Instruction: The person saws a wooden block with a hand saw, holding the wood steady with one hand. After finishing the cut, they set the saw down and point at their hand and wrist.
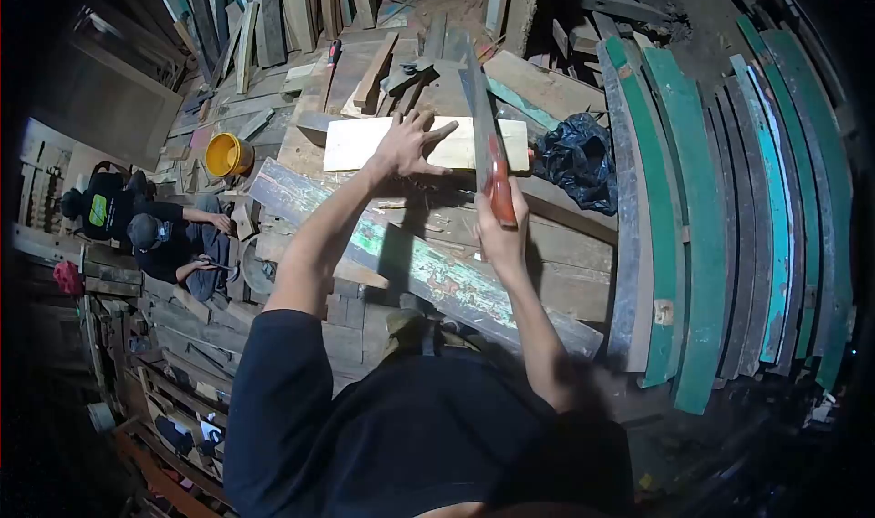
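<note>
A pale wooden board (355, 146) lies crosswise on the workbench in the head view. My left hand (406, 146) rests on top of it with the fingers spread. My right hand (501, 231) is wrapped around the reddish-brown handle of a handsaw (481, 108). The saw's long blade points away from me and crosses over the board near its right end. Below the board, a long plank with flaking green and white paint (456, 285) slants across in front of my body.
A black plastic bag (579, 162) sits right of the board. Long green planks (688, 226) line the right side. A screwdriver (334, 55) and wood offcuts (374, 71) lie beyond the board. At left are a yellow bucket (228, 155) and a seated person (182, 244).
</note>
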`<state>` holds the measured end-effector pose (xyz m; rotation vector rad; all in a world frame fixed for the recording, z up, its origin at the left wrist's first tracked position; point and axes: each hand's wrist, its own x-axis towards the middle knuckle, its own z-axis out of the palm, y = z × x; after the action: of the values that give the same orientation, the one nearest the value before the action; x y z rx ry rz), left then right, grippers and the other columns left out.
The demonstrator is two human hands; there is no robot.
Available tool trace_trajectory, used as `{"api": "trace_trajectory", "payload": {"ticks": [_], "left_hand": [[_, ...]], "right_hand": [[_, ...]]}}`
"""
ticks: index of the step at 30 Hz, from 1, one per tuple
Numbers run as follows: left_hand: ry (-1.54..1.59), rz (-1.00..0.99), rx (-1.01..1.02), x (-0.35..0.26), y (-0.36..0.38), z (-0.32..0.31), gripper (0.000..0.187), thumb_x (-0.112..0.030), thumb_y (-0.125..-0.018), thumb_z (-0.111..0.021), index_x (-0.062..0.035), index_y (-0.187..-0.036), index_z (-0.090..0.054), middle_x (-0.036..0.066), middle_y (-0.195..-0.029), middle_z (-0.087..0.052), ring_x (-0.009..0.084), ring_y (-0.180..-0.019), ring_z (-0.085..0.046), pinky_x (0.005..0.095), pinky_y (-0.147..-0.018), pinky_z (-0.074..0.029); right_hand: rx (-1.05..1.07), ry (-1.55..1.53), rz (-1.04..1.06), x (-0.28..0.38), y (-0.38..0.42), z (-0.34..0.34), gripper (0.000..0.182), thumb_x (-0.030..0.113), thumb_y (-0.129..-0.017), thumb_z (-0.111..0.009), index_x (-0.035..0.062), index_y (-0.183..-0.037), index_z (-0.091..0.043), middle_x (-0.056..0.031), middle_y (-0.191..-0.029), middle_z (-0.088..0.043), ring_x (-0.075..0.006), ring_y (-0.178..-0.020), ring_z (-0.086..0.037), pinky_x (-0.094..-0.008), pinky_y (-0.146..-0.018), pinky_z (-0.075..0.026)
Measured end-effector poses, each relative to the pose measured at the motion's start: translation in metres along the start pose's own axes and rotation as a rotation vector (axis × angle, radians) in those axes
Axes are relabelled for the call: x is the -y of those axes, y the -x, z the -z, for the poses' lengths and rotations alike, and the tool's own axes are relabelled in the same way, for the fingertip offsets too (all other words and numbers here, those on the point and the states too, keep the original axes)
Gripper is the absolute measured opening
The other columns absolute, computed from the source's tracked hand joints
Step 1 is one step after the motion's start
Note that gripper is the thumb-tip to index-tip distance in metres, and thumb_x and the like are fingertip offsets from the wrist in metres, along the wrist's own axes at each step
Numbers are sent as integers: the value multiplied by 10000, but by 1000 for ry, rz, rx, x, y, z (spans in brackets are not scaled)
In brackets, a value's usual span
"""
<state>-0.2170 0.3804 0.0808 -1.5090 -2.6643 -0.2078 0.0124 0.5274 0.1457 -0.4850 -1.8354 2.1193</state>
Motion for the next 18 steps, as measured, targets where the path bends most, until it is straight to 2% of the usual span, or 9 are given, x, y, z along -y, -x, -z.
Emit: {"api": "trace_trajectory", "payload": {"ticks": [4, 6, 8, 11, 12, 14, 15, 17, 18], "left_hand": [[-35, -28, -92, 4, 1, -9, 1004, -763, -716, -693, -321, -1580, -435, 234, -1417, -500, 450, -1269, -473, 594, -1088, -335], [28, 5, 0, 3, -3, 2, 998, -757, -717, -693, -313, -1576, -444, 235, -1405, -503, 447, -1280, -471, 596, -1085, -336], [58, 18, 23, 6, -9, 3, 988, -756, -720, -688, -295, -1565, -467, 232, -1381, -508, 436, -1284, -472, 595, -1065, -345], [54, -67, -48, 13, -9, -9, 964, -786, -739, -666, -351, -1569, -442, 203, -1308, -537, 417, -1334, -438, 645, -1203, -162], [32, -54, -8, 13, -10, -7, 962, -783, -741, -668, -351, -1570, -441, 208, -1315, -531, 409, -1311, -447, 629, -1157, -249], [22, -85, -14, 14, -9, -10, 967, -787, -740, -665, -345, -1570, -443, 212, -1319, -527, 406, -1291, -453, 614, -1116, -298], [16, -96, -14, 15, -7, -11, 970, -789, -739, -664, -342, -1570, -444, 214, -1321, -525, 404, -1280, -456, 606, -1096, -322], [2, -96, -12, 15, -5, -7, 977, -793, -736, -663, -327, -1568, -451, 217, -1322, -523, 400, -1256, -464, 586, -1051, -361], [-12, -101, -35, 14, -5, -5, 977, -792, -736, -664, -325, -1567, -452, 218, -1318, -524, 400, -1259, -465, 584, -1048, -363]], "right_hand": [[-29, -204, -91, 16, 20, -3, 135, 36, -988, -607, 108, -1031, -502, 34, -682, -449, -42, -485, -384, -237, -446, -350], [-33, 6, -197, 33, 79, 14, 129, 35, -1003, -591, 90, -1065, -492, 37, -678, -443, -37, -480, -388, -237, -443, -357], [-144, 9, -326, 50, 137, 22, 162, 13, -968, -603, 54, -1118, -556, -12, -750, -507, -89, -479, -461, -246, -404, -388], [-315, 316, -340, 45, 156, 33, 160, 57, -962, -612, 44, -1104, -539, -35, -728, -548, -123, -476, -506, -285, -418, -421], [-366, 360, -342, 46, 149, 33, 165, 72, -960, -615, 41, -1100, -533, -43, -721, -561, -135, -475, -521, -299, -423, -432], [-164, 173, -188, 60, 125, 27, 112, 36, -974, -586, 55, -1067, -527, -4, -702, -517, -95, -471, -476, -274, -434, -408], [-49, -207, -245, 72, 104, 20, 92, 24, -977, -578, 62, -1044, -527, 12, -695, -492, -74, -472, -453, -262, -438, -395], [-94, -179, -208, 65, 58, -8, 124, -1, -966, -586, 79, -1025, -512, 51, -610, -417, -30, -406, -338, -229, -378, -300], [-83, -145, -159, 54, 36, -14, 130, -4, -965, -592, 82, -1012, -507, 57, -607, -411, -32, -405, -333, -232, -381, -302]]}}
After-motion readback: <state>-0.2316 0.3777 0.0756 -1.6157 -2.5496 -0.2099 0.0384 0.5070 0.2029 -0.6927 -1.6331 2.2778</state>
